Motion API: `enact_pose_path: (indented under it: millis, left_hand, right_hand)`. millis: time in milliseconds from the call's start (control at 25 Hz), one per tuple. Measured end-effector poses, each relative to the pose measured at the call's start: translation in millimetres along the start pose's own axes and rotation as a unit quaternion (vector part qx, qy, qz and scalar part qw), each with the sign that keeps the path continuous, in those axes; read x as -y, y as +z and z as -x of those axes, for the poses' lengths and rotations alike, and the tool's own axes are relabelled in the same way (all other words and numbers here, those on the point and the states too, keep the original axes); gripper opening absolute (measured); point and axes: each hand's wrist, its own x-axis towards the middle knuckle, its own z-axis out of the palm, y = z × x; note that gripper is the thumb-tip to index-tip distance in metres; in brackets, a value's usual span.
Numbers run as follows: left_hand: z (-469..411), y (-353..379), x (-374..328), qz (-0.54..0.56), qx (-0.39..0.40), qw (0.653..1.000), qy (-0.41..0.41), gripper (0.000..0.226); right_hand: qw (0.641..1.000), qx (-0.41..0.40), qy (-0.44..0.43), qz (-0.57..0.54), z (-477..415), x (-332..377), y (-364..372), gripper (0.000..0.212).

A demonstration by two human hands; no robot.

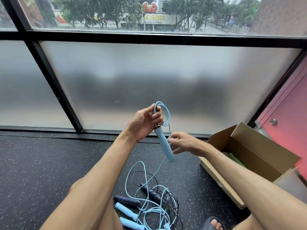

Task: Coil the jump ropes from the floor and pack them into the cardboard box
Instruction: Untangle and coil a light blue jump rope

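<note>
My left hand [146,123] grips the top of a light blue jump rope handle [164,145] together with a small loop of its cord [163,113], held up in front of the window. My right hand [181,141] pinches the same cord just right of the handle. From there the cord trails down to the floor. On the floor lie two more light blue handles [126,211], a tangle of blue cord [149,208] and a black jump rope with blue-banded handles [127,200]. The open cardboard box [259,156] stands at the right.
Something green [234,158] lies inside the box. Frosted glass panels with black frames [54,85] close off the far side. A red wall [285,113] rises behind the box. My foot in a dark sandal [214,224] rests near the ropes on the speckled black floor.
</note>
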Motion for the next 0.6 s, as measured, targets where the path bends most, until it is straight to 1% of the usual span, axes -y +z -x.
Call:
enact_pose_path:
  millis: [80,120,200,280,400,480,600]
  left_hand:
    - [-0.2,0.6,0.3,0.002,-0.025,1.0,0.008,0.026]
    - [-0.6,0.9,0.5,0.002,-0.037,0.999,0.011,0.025]
    - [-1.8,-1.4,0.9,-0.002,-0.065,0.997,0.032,0.022]
    - [-4.3,-7.0,0.0,-0.012,-0.103,0.992,0.071,0.021]
    - [-8.7,-17.0,-1.6,-0.012,-0.15,0.981,0.125,0.02]
    - [-10.6,-21.4,-2.2,-0.013,-0.173,0.974,0.144,0.02]
    - [-12.0,-20.7,-1.5,-0.031,-0.192,0.969,0.154,0.02]
  right_hand:
    - [0.998,0.05,0.034,0.011,-0.8,-10.1,9.6,0.018]
    - [0.997,0.064,0.037,0.005,-0.8,-10.7,13.1,0.018]
    - [0.997,0.067,0.028,-0.011,1.6,-4.4,17.5,0.013]
    - [0.999,0.028,0.021,-0.016,4.4,2.4,18.2,0.009]
    - [0.999,-0.054,-0.004,0.001,8.6,14.2,14.5,0.018]
    - [0.993,-0.096,-0.044,0.053,5.9,19.9,8.2,0.017]
    - [0.977,-0.126,-0.102,0.141,3.1,26.6,1.6,0.018]
